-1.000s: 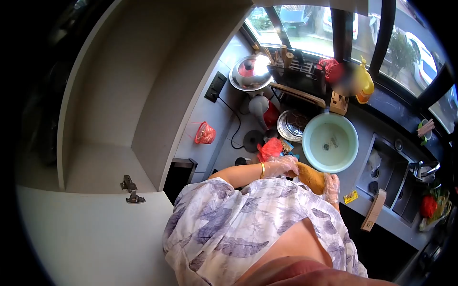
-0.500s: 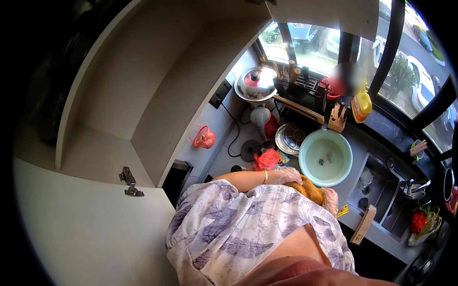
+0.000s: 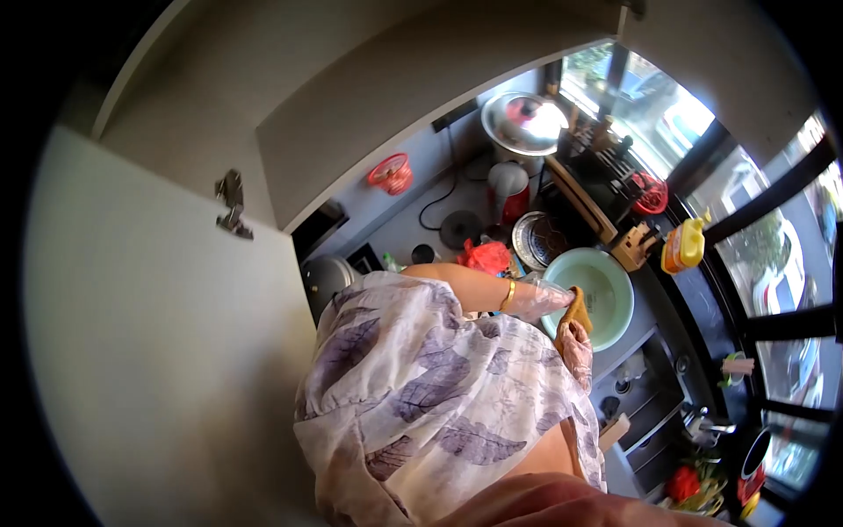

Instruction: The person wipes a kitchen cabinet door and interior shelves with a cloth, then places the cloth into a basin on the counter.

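A brown cloth (image 3: 577,309) is bunched at the near edge of the pale green basin (image 3: 622,303), partly over its rim. My left hand (image 3: 553,299), in a clear plastic glove with a gold bangle at the wrist, is closed on the cloth's upper end. Below it my right hand (image 3: 575,348), also gloved in clear plastic, grips the lower part of the cloth. Some fingers of both hands are hidden by the cloth and the gloves. The basin appears to hold some water.
An open cabinet door (image 3: 167,334) fills the left side. Behind the basin are steel plates (image 3: 529,239), a red plastic bag (image 3: 484,256), a knife block (image 3: 632,249) and a yellow bottle (image 3: 684,246). The sink (image 3: 654,369) lies right of the basin.
The cloth has come up from beside the basin to its rim, and both hands with it. Its shape is now narrower and more upright. The camera view has turned.
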Available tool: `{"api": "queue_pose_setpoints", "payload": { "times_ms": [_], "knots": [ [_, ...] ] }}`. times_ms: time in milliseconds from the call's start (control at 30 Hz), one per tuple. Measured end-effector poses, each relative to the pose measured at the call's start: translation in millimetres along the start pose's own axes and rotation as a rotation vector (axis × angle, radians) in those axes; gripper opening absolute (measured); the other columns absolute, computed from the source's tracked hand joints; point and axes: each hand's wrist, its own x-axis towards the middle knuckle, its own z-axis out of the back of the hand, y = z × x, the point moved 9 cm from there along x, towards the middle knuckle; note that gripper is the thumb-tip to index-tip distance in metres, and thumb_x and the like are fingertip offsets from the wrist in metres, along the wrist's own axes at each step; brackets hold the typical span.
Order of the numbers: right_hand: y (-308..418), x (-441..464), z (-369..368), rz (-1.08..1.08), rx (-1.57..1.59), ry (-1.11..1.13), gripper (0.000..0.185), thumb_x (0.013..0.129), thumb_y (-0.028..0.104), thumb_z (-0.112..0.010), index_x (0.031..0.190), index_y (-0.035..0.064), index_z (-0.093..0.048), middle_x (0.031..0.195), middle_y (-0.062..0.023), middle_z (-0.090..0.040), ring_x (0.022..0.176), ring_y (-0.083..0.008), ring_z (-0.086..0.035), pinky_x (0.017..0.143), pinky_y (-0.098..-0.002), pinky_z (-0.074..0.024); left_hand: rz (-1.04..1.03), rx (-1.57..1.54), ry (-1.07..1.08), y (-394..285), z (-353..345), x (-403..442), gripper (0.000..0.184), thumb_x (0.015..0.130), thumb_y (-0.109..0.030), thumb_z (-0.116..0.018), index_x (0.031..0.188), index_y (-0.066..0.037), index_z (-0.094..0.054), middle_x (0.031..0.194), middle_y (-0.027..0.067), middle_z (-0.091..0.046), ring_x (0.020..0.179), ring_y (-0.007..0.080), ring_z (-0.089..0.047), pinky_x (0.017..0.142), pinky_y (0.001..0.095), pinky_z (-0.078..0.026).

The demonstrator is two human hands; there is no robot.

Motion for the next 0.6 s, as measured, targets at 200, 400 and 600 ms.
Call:
{"api": "queue_pose_setpoints", "payload": {
  "times_ms": [200,400,600],
  "knots": [
    [74.5,-33.5,-54.0,0.545,-0.632,0.163,0.036,0.086,0.01,-0.059,0.121,0.003,-0.054,0.094,-0.0086,-0.062,0.079,-0.0179,-0.057,0.072,-0.0295,-0.0451,0.112,-0.645,-0.041,-31.8,-27.8,2.2,0.039,0.093,-0.037,-0.049,0.115,-0.005,-0.052,0.116,0.0098,-0.057,0.101,0.0181,-0.055,0.081,0.0369,-0.047],
    [169.8,-54.5,-68.3,0.937,-0.768,-0.131,0.046,0.085,0.011,-0.061,0.13,0.0091,-0.05,0.119,-0.0123,-0.051,0.09,-0.0191,-0.054,0.084,-0.031,-0.044,-1.1,1.23,-0.992,-244.2,66.5,-169.8,0.026,0.081,-0.005,-0.053,0.106,0.002,-0.049,0.098,0.0213,-0.054,0.095,0.0341,-0.055,0.082,0.0433,-0.047],
    [153.5,-6.3,-75.8,0.747,-0.839,-0.084,0.041,0.087,0.013,-0.06,0.127,0.0082,-0.052,0.114,-0.0106,-0.053,0.088,-0.0176,-0.054,0.08,-0.0313,-0.045,-1.358,0.24,-1.364,-347.0,271.9,-335.6,0.022,0.089,-0.017,-0.05,0.1,0.002,-0.054,0.087,0.0151,-0.057,0.074,0.0256,-0.059,0.061,0.0348,-0.048]
  ]
}}
